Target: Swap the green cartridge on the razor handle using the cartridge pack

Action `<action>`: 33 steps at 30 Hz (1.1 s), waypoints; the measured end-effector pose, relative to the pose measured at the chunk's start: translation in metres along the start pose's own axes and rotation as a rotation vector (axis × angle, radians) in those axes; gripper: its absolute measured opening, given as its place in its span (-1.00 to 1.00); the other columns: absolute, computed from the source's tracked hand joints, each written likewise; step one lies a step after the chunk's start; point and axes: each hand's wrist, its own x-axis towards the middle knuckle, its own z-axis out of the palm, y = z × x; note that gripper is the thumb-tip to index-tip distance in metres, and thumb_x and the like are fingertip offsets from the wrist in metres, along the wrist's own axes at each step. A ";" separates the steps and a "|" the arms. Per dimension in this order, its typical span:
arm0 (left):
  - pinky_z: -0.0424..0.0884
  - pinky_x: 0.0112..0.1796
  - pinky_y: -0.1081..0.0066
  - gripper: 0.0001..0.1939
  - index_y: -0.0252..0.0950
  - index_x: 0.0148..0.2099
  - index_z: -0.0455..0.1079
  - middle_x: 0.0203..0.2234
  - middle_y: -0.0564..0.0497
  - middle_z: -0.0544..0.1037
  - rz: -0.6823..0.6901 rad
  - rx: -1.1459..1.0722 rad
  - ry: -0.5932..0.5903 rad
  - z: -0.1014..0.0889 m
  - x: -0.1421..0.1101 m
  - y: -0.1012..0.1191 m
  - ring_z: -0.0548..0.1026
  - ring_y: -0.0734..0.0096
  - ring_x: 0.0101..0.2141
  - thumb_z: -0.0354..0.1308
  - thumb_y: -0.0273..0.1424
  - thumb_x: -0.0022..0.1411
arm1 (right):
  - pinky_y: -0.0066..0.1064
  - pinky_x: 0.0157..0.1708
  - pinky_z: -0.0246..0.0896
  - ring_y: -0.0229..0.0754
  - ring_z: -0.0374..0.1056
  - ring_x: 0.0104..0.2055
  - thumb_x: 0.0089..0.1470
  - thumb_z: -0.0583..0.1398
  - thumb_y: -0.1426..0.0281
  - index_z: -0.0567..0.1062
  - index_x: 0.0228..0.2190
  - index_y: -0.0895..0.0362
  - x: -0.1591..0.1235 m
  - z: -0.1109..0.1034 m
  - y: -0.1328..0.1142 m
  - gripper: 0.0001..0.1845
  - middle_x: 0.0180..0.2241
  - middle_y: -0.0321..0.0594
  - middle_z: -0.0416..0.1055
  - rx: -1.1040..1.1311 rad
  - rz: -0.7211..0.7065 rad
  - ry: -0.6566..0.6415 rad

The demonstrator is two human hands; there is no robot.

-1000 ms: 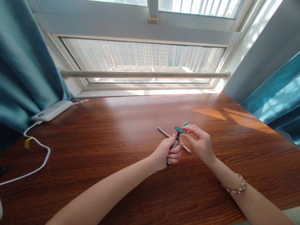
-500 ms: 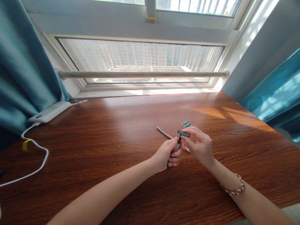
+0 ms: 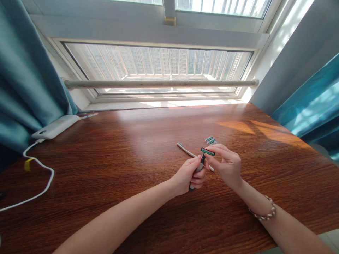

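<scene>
At your far left, a white cable [image 3: 53, 173] with a yellow tag [image 3: 28, 164] curves over the brown wood-grained bench [image 3: 119, 158] and plugs into a white power bank [image 3: 57, 127] lying beside the blue curtain [image 3: 34, 81]. Further right, your left hand [image 3: 189, 174] is closed around the handle of the razor [image 3: 200, 168], its fingers [image 3: 198, 178] curled about the grip and pressed in, with the thumb lying along it near the neck. The razor is in front of you, held up over the bench between your two hands. Its long axis slants: the butt sticks out below your left fist, toward you and to the left, and the head end points away from you and a little to the right. The head sits crosswise at the top, its right end dipping lower than its left. The handle is grey and black with a dark butt, and the head is black with a bright green strip along it. Behind your left hand a white toothbrush [image 3: 186, 150] lies diagonally on the bench, its middle hidden. Beyond the razor's head lies a small pack of green-and-black cartridges [image 3: 211, 140], partly covered by your right hand [image 3: 229, 165]. That hand has its thumb and fingertips drawn together, pinching the right end of the razor's head. A braided bracelet [image 3: 270, 210] circles your right wrist.
</scene>
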 end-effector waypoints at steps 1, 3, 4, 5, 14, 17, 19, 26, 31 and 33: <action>-0.15 -0.77 0.67 -0.68 -0.27 -0.34 0.18 -0.77 0.25 -0.07 -0.001 0.001 0.000 0.000 0.000 0.000 -0.18 0.68 -0.76 -0.14 -0.12 0.22 | -0.32 -0.25 0.28 -0.18 0.37 -0.31 -0.09 0.22 0.48 0.51 -0.36 0.04 0.000 0.000 0.000 -0.83 -0.36 -0.26 0.46 -0.002 0.005 0.000; -0.15 -0.77 0.67 -0.68 -0.27 -0.34 0.18 -0.77 0.25 -0.07 0.000 0.002 -0.001 0.000 0.000 0.000 -0.18 0.68 -0.76 -0.15 -0.12 0.22 | -0.32 -0.26 0.29 -0.18 0.37 -0.31 -0.09 0.22 0.47 0.51 -0.36 0.04 0.000 -0.001 0.000 -0.83 -0.36 -0.26 0.46 -0.002 0.007 -0.001; -0.16 -0.77 0.67 -0.68 -0.28 -0.34 0.19 -0.77 0.25 -0.07 0.000 0.002 -0.002 0.001 0.000 0.000 -0.19 0.68 -0.76 -0.15 -0.12 0.22 | -0.32 -0.26 0.29 -0.18 0.37 -0.31 -0.09 0.22 0.47 0.52 -0.36 0.04 0.000 -0.001 0.000 -0.83 -0.37 -0.26 0.46 0.000 0.005 0.001; -0.16 -0.77 0.67 -0.68 -0.28 -0.35 0.19 -0.77 0.25 -0.07 -0.001 0.003 -0.003 0.001 0.000 0.000 -0.19 0.68 -0.76 -0.15 -0.12 0.22 | -0.32 -0.26 0.29 -0.18 0.37 -0.31 -0.09 0.22 0.47 0.51 -0.36 0.04 0.000 -0.001 0.000 -0.83 -0.37 -0.26 0.46 0.004 0.004 0.002; -0.15 -0.77 0.68 -0.68 -0.27 -0.35 0.20 -0.77 0.25 -0.08 -0.003 0.001 -0.001 0.001 -0.001 0.001 -0.18 0.68 -0.76 -0.14 -0.11 0.21 | -0.30 -0.23 0.28 -0.17 0.35 -0.28 -0.07 0.21 0.48 0.49 -0.33 0.05 0.000 -0.001 -0.002 -0.81 -0.35 -0.24 0.44 -0.003 -0.011 -0.013; -0.16 -0.77 0.67 -0.68 -0.27 -0.34 0.19 -0.77 0.25 -0.08 -0.006 0.006 -0.002 0.000 -0.001 0.001 -0.19 0.68 -0.76 -0.15 -0.11 0.21 | -0.30 -0.23 0.27 -0.18 0.34 -0.28 -0.07 0.21 0.49 0.49 -0.33 0.04 0.000 -0.001 -0.002 -0.80 -0.35 -0.25 0.44 -0.009 -0.026 -0.014; -0.17 -0.77 0.66 -0.68 -0.27 -0.34 0.19 -0.77 0.25 -0.08 -0.011 0.008 -0.006 0.000 -0.001 0.001 -0.19 0.68 -0.76 -0.16 -0.12 0.22 | -0.30 -0.24 0.27 -0.18 0.34 -0.29 -0.07 0.21 0.49 0.50 -0.33 0.04 0.001 -0.002 -0.003 -0.80 -0.36 -0.25 0.44 -0.007 -0.031 -0.018; -0.16 -0.75 0.66 -0.70 -0.26 -0.34 0.18 -0.76 0.24 -0.01 0.053 0.022 0.072 0.001 0.000 0.000 -0.14 0.69 -0.76 -0.09 -0.11 0.19 | -0.26 -0.16 0.24 -0.15 0.33 -0.22 -0.05 0.20 0.43 0.49 -0.30 0.04 0.002 -0.001 -0.001 -0.81 -0.30 -0.23 0.43 0.023 0.037 -0.058; -0.06 -0.72 0.64 -0.73 -0.27 -0.35 0.17 -0.66 0.18 0.20 0.179 0.103 0.218 0.002 0.002 0.001 0.05 0.70 -0.73 0.04 -0.16 0.13 | -0.24 -0.18 0.23 -0.14 0.32 -0.19 -0.14 0.27 0.34 0.33 -0.07 0.04 0.002 0.004 0.008 -0.47 -0.13 -0.15 0.37 0.132 0.203 -0.041; -0.02 -0.69 0.62 -0.74 -0.28 -0.34 0.19 -0.64 0.17 0.24 0.218 0.143 0.246 0.002 0.003 0.001 0.09 0.70 -0.72 0.07 -0.19 0.11 | -0.24 -0.19 0.24 -0.15 0.32 -0.21 -0.12 0.26 0.32 0.32 -0.06 0.05 0.002 0.006 0.012 -0.48 -0.13 -0.13 0.37 0.200 0.272 -0.016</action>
